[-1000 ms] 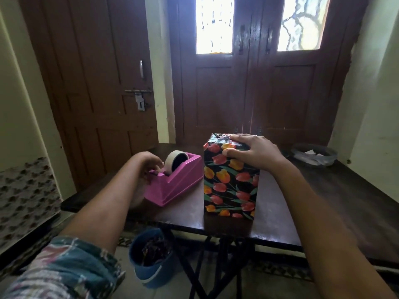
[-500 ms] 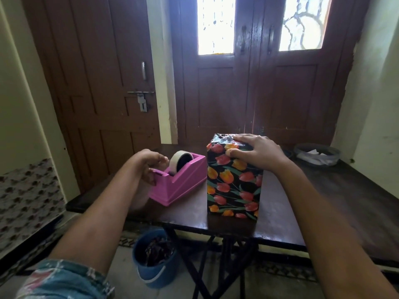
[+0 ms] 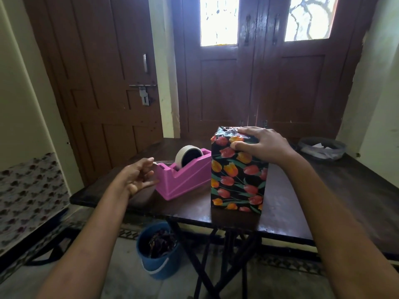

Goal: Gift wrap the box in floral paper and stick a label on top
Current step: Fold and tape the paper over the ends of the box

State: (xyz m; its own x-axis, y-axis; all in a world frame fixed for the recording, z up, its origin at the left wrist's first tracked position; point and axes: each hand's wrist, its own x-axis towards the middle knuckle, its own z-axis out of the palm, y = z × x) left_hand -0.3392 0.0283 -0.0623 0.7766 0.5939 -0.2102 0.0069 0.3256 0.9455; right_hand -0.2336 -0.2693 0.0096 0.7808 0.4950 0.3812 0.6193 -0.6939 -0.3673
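The right hand (image 3: 262, 147) clamps its fingers over the tall tulip-papered box (image 3: 238, 180), steadying it upright on the dark wooden desk (image 3: 190, 210); the left hand (image 3: 138, 175), fingers loosely apart, hovers at the pink plastic tape dispenser (image 3: 183, 180), seemingly for tape.

Dim interior backlit by two overexposed frosted glass door panes (image 3: 219, 20); glare sheens the dark wooden counter (image 3: 278, 214); wide-angle bowing at the edges.

Your right hand (image 3: 262, 145) covers much of the top of the box (image 3: 238, 175), hiding what lies there. Whether your left hand (image 3: 138, 176) pinches anything at the near end of the dispenser (image 3: 183, 180) is too small to tell, and the table (image 3: 345, 190) runs off the right edge.
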